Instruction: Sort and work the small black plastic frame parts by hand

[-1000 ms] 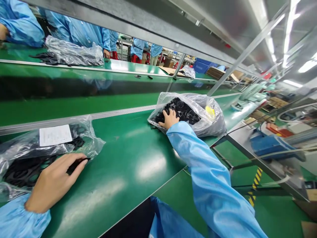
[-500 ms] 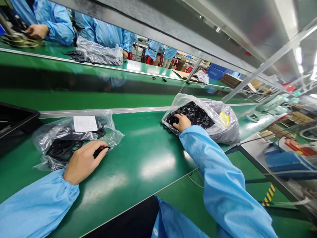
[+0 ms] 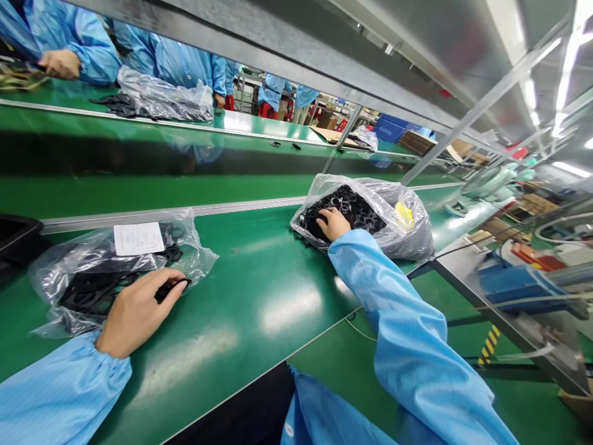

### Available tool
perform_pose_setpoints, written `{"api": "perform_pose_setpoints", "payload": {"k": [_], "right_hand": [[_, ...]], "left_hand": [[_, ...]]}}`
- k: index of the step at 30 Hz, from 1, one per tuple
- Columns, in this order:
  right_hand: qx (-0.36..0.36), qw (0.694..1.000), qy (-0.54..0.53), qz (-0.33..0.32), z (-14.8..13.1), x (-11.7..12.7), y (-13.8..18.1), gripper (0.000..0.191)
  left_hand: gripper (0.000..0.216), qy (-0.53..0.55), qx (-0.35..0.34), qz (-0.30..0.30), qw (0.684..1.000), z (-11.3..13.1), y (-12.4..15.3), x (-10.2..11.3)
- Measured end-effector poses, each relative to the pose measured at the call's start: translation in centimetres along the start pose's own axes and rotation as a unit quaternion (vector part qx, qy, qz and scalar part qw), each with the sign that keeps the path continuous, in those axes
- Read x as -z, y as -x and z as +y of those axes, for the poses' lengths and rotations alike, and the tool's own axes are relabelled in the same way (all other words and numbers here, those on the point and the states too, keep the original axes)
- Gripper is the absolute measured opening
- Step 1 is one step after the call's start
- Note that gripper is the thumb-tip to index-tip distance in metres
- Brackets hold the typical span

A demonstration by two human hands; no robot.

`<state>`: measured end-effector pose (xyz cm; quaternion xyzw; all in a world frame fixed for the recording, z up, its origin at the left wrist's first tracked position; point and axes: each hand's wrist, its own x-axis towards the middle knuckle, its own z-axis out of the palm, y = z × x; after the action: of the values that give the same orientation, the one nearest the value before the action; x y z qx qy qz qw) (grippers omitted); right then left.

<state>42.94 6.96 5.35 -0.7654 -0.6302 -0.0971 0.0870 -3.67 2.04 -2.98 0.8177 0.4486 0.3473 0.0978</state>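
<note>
My left hand [image 3: 139,309] is closed in a pinch on a small black plastic part [image 3: 172,285]. It hovers at the front of a clear plastic bag [image 3: 97,266], in which flat black parts with round holes lie. A white paper label [image 3: 139,238] rests on top of that bag. Over to the right, my right hand [image 3: 334,225] reaches into the mouth of a larger plastic bag [image 3: 412,244] full of black plastic parts [image 3: 354,207]. Its fingers are bent down among the parts, and whatever lies between the fingertips is hidden.
A black bin [image 3: 18,244] stands at the left edge. Behind a raised divider runs another green bench, with a bag of black parts [image 3: 162,99] and co-workers in blue smocks [image 3: 178,59]. A metal shelf [image 3: 259,55] hangs overhead. A yellow piece [image 3: 404,215] shows inside the large bag.
The view has shifted slightly, so the bench things sit further left. My right hand's fingers have changed their pose among the black parts. My left hand keeps its pinch on the black part.
</note>
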Motion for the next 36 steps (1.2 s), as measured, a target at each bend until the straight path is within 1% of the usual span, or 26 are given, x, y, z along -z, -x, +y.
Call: {"api": "perform_pose_setpoints", "payload": {"k": [4, 6, 11, 13, 14, 16, 17, 20, 24, 27, 30, 33, 36], "right_hand": [[0.012, 0.999, 0.044, -0.018, -1.1, 0.8, 1.0, 0.048], [0.017, 0.997, 0.071, -0.021, -1.8, 1.4, 1.9, 0.049], [0.064, 0.989, 0.128, -0.033, -3.1, 3.1, 5.7, 0.042], [0.066, 0.986, 0.147, -0.045, -2.9, 3.4, 7.4, 0.039], [0.064, 0.985, 0.154, -0.053, -2.6, 3.4, 8.0, 0.034], [0.062, 0.983, 0.158, -0.070, -1.8, 3.2, 8.7, 0.025], [0.065, 0.983, 0.155, -0.077, -1.4, 2.9, 8.7, 0.026], [0.094, 0.983, 0.130, -0.084, -0.9, 1.8, 7.9, 0.034], [0.157, 0.983, 0.082, -0.054, -2.3, -0.2, 6.4, 0.034], [0.205, 0.978, 0.038, -0.027, -3.6, -1.3, 5.8, 0.035], [0.260, 0.966, -0.012, -0.007, -4.5, -2.1, 5.7, 0.037], [0.312, 0.948, -0.066, 0.013, -5.4, -2.6, 6.5, 0.040], [0.351, 0.927, -0.127, 0.045, -6.3, -2.8, 8.2, 0.041]], "left_hand": [[0.026, -0.002, 0.010, -0.001, 1.000, 0.2, -0.1, 0.1], [0.026, -0.008, 0.012, 0.000, 1.000, 0.4, -0.2, 0.2], [0.027, -0.030, -0.021, 0.025, 0.999, 0.6, -0.2, 0.3], [0.028, -0.033, -0.035, 0.038, 0.998, 0.5, -0.2, 0.2], [0.028, -0.032, -0.040, 0.041, 0.998, 0.4, -0.1, 0.2], [0.028, -0.029, -0.043, 0.041, 0.998, 0.4, -0.1, 0.1], [0.028, -0.025, -0.043, 0.040, 0.998, 0.4, -0.1, 0.1], [0.026, -0.015, -0.011, 0.017, 1.000, 0.7, -0.1, 0.2], [0.019, 0.005, 0.037, -0.023, 0.999, 1.2, -0.4, 0.5], [0.019, 0.017, 0.036, -0.020, 0.999, 1.2, -0.6, 0.5], [0.023, 0.021, 0.020, -0.008, 1.000, 1.0, -0.6, 0.3], [0.024, 0.010, 0.013, -0.012, 1.000, 0.7, -0.4, 0.0], [0.022, -0.003, -0.002, -0.010, 1.000, 0.5, -0.2, 0.0]]}}
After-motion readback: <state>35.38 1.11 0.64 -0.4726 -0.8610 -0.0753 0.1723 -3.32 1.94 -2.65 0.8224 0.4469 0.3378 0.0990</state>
